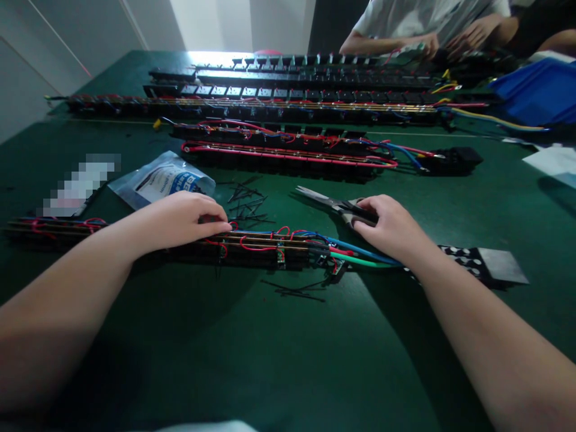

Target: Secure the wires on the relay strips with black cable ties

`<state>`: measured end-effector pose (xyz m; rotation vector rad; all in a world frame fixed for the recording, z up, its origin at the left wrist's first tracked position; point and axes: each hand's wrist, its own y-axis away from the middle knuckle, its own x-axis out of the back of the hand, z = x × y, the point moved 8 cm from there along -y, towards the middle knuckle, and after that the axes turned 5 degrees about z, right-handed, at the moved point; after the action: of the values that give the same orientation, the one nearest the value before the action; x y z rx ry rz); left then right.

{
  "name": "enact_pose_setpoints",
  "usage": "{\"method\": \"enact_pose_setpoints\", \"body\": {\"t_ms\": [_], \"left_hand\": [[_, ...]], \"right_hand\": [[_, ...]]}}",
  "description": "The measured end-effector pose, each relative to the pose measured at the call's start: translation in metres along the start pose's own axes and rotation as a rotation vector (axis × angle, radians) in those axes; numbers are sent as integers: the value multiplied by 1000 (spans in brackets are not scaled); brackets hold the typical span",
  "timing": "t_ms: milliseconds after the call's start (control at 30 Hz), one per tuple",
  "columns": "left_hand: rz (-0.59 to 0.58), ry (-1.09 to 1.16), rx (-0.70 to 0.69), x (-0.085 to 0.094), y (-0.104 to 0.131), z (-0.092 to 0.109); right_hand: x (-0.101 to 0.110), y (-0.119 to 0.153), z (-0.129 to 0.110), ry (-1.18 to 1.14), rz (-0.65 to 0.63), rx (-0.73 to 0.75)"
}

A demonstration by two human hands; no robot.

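A long black bar with brass rails and red wires (265, 243) lies across the table in front of me. My left hand (191, 219) rests over it, thumb and fingertips pinched together close to a red wire; what they hold, if anything, is too small to make out. Behind the bar, my right hand (389, 225) has its fingers around the handles of a pair of scissors (330, 204), whose blades point left, away from the bar. Thin black cable ties (247, 201) lie scattered between my hands, and several more (299, 291) lie in front of the bar.
A printed plastic bag (164, 177) and a blurred-out flat object (81, 186) lie at left. Further back are more wired bars (288, 159), (252, 108). A blue bin (540, 93) and white paper (555, 165) sit at right. Another person's hands (477, 36) work at the far side.
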<state>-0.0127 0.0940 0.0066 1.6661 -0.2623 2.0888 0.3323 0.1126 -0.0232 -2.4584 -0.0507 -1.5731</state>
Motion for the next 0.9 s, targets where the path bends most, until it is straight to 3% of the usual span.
{"method": "enact_pose_setpoints", "body": {"t_ms": [133,300,567,733,833,900], "left_hand": [[-81,-10,-33,-5,11,-4],[-47,-116,-113,-9,18,1],[161,-40,-219,-10,37,2],[612,-204,-333,3,76,30],[575,-452,-495,-20,94,54],[571,-490,-567,-29,101,63]], "right_hand": [[0,0,0,0,0,-2],[0,-1,1,0,12,-8],[5,1,3,-44,39,-78],[11,4,8,-104,82,-143],[15,7,5,-128,65,-172],[15,9,-1,-136,27,-184]]}}
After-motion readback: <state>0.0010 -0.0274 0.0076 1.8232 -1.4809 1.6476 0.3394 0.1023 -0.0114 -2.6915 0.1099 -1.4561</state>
